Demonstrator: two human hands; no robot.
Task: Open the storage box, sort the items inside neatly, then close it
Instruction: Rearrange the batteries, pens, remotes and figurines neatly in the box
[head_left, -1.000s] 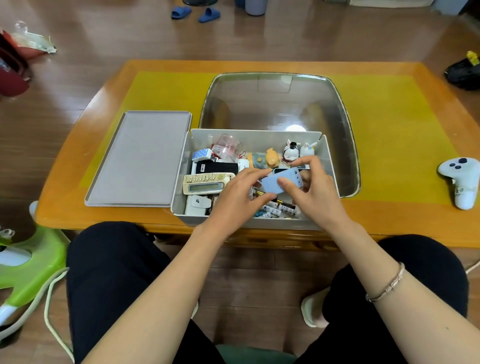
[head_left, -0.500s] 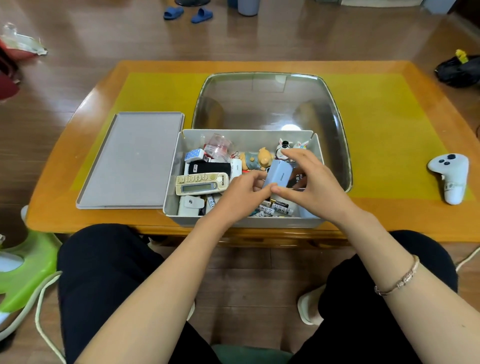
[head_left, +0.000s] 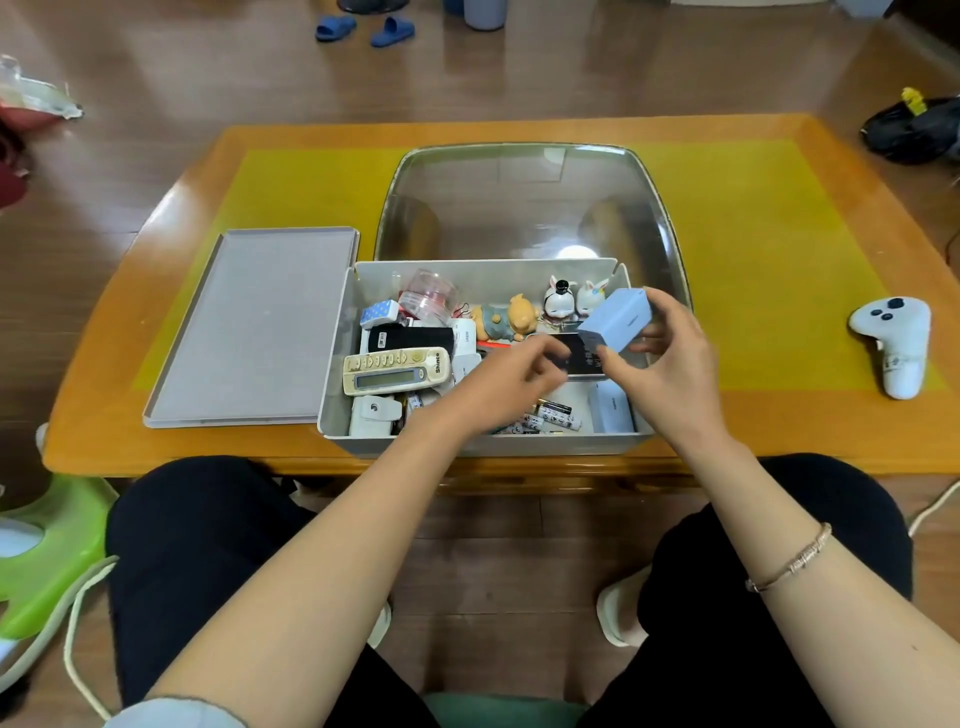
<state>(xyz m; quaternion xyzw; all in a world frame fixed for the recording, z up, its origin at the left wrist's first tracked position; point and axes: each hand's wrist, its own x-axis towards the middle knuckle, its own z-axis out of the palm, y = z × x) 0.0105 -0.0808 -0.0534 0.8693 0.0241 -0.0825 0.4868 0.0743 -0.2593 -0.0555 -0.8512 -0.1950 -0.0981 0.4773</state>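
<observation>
The right hand (head_left: 670, 358) pinches the small blue charger block (head_left: 618, 323), seemingly light, rigid and smooth, by its ends; the left hand (head_left: 511, 382) hovers loosely curled, empty.

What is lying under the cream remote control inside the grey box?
Under the cream remote control a black flat item sticks out behind, a white case in front. Anything directly beneath is covered.

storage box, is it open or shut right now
Open. The storage box has no cover on it, its jumbled contents show from above, and the grey lid lies flat on the table just left of it.
</observation>
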